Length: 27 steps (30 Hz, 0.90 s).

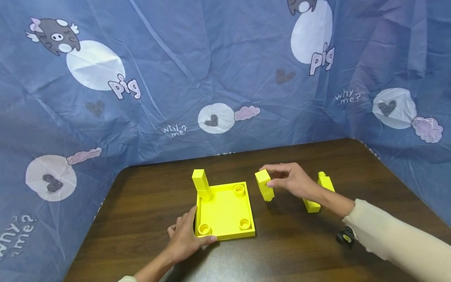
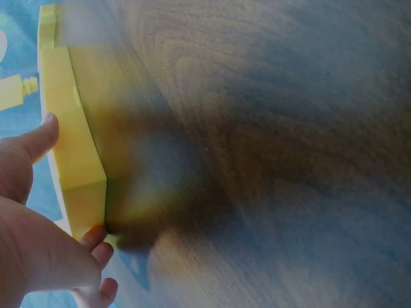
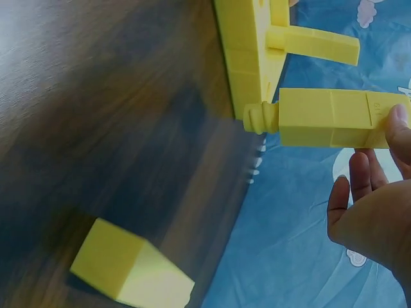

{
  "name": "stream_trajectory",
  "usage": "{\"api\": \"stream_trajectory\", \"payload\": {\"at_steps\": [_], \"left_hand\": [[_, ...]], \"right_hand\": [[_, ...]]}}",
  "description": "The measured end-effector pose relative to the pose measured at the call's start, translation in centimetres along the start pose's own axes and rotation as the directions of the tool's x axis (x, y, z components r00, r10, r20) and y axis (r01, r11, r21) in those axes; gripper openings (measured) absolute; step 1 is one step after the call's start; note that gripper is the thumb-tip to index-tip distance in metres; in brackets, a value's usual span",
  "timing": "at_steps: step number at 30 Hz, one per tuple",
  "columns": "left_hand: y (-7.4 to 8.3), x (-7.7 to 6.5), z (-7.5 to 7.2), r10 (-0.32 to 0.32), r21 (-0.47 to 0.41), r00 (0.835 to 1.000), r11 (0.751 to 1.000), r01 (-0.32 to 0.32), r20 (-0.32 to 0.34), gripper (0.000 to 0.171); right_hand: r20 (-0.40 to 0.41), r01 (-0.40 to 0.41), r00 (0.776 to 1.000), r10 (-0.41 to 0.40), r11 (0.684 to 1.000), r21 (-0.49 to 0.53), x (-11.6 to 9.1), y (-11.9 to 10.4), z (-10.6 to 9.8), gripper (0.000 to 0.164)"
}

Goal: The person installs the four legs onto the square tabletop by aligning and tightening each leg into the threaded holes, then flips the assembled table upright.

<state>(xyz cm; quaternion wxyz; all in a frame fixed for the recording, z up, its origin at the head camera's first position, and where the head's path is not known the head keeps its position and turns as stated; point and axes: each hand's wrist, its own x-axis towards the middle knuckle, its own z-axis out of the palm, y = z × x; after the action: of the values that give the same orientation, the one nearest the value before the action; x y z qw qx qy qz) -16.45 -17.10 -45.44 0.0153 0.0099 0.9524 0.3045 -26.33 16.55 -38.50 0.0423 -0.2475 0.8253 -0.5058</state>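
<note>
A square yellow tray-like base [image 1: 223, 211] lies on the table, with round sockets [image 1: 239, 190] showing at three corners. At its far left corner a yellow square leg [image 1: 200, 184] stands upright. My left hand [image 1: 184, 241] grips the near left corner, thumb along the front wall and fingers along the left side. To the right of the base, my right hand [image 1: 294, 182] pinches another yellow leg [image 1: 265, 185] near its top, between thumb and fingers. That leg is held above the table, its threaded end [image 3: 260, 118] pointing down in the head view.
Two more yellow legs lie on the dark wooden table [image 1: 148, 203] at the right, one farther leg [image 1: 325, 183] and one nearer leg [image 1: 312, 206], partly behind the right forearm. A blue printed cloth [image 1: 169, 78] hangs around the table's back and sides.
</note>
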Motion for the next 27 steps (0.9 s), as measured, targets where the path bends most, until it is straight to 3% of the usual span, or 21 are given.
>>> {"api": "stream_trajectory", "payload": {"at_steps": [7, 19, 27], "left_hand": [[0.0, 0.0, 0.0, 0.000, -0.005, 1.000, 1.000, 0.000, -0.001, 0.114], [0.0, 0.2, 0.1, -0.013, -0.010, 1.000, 1.000, 0.013, 0.005, 0.115], [0.1, 0.0, 0.0, -0.008, -0.012, 1.000, 1.000, 0.008, 0.010, 0.115]], "right_hand": [[-0.022, 0.006, 1.000, -0.005, 0.998, 0.056, 1.1, -0.8, 0.8, 0.041], [-0.138, 0.014, 0.990, 0.015, 0.978, 0.208, 3.5, -1.4, 2.5, 0.045], [-0.143, 0.055, 0.990, -0.016, 0.960, 0.274, 4.9, -1.5, 3.8, 0.045]]}}
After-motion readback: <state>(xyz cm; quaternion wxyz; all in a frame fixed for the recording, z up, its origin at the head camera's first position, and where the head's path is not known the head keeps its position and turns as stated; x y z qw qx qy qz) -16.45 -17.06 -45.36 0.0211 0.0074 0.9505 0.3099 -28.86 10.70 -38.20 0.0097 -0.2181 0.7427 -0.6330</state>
